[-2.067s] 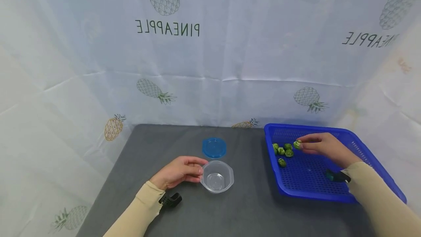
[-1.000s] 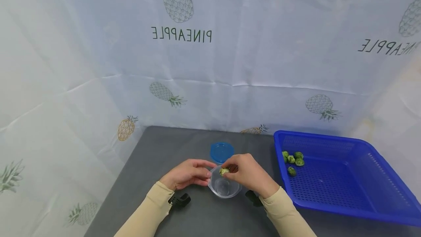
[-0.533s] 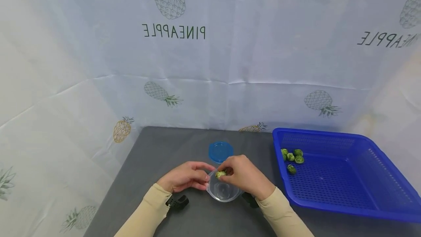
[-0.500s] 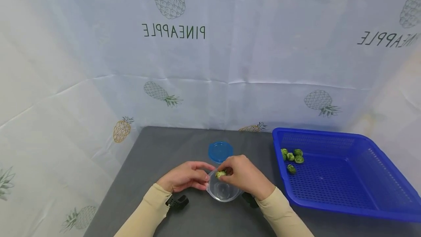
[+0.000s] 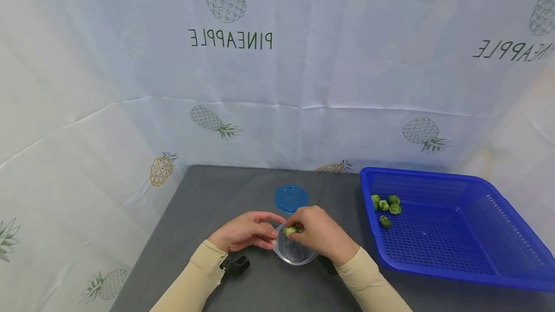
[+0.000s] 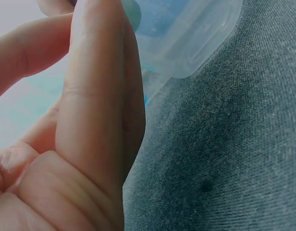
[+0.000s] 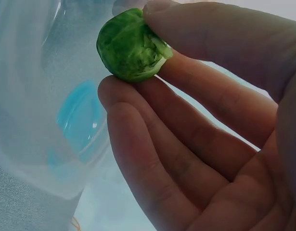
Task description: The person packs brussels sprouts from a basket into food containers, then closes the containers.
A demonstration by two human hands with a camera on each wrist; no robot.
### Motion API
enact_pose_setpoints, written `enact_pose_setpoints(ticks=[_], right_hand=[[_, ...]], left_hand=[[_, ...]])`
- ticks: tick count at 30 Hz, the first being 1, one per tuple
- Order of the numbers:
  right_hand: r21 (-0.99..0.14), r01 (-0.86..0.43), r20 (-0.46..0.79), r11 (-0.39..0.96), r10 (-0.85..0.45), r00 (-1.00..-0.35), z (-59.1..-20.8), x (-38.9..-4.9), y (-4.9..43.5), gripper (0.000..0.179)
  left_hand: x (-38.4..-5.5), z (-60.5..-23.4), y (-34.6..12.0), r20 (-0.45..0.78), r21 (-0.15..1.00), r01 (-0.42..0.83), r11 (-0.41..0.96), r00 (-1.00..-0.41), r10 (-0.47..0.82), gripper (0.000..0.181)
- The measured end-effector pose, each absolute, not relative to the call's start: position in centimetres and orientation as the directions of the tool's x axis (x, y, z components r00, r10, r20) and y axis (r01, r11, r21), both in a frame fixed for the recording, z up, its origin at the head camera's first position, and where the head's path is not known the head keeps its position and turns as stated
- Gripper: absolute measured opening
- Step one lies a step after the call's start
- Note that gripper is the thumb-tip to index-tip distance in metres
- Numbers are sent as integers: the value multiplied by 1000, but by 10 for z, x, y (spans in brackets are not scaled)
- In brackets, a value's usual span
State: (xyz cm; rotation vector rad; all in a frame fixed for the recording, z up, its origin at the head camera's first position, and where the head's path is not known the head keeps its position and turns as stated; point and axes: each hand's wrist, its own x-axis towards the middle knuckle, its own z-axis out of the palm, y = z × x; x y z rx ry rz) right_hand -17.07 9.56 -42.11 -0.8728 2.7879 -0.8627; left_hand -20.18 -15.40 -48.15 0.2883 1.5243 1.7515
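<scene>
Between the thumb and fingertips of my right hand point(image 5: 323, 232) is a green Brussels sprout point(image 7: 131, 45), held over the left part of a clear plastic container point(image 5: 297, 253). My left hand point(image 5: 247, 232) holds that container at its left rim, thumb and fingers at the edge; in the left wrist view the thumb point(image 6: 92, 96) covers most of the contact. Behind the container lies a round blue lid point(image 5: 291, 199). Several more Brussels sprouts point(image 5: 394, 208) sit in the left corner of a blue plastic basket point(image 5: 433, 273), to the right of my right hand.
The dark grey tabletop point(image 5: 208, 196) carries everything. A white pineapple-print curtain point(image 5: 347, 61) stands along the back and sides. The basket's raised left wall point(image 5: 369, 220) stands between its sprouts and my right forearm.
My right hand has come left from the basket with a Brussels sprout and now holds it over the container. Over the last half second almost nothing has moved. The left hand stays at the rim.
</scene>
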Motion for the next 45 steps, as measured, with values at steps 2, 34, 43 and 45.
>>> enact_pose_setpoints(ticks=[2, 34, 43, 45], right_hand=[[-537, -496, 71, 682, -549, -833, -422, -170, 94, 14], [-487, -533, 128, 692, -547, -827, -413, -161, 98, 20], [-495, -490, 78, 717, -526, -847, -356, -163, 155, 19], [-502, -454, 56, 736, -497, -866, -346, -168, 178, 19]], left_hand=[[-202, -481, -153, -312, 915, -403, 23, -669, 674, 52], [-201, -482, -153, -321, 915, -402, 35, -673, 666, 55], [-202, -485, -150, -304, 926, -375, 45, -667, 681, 57], [-203, -485, -149, -303, 927, -373, 47, -667, 681, 57]])
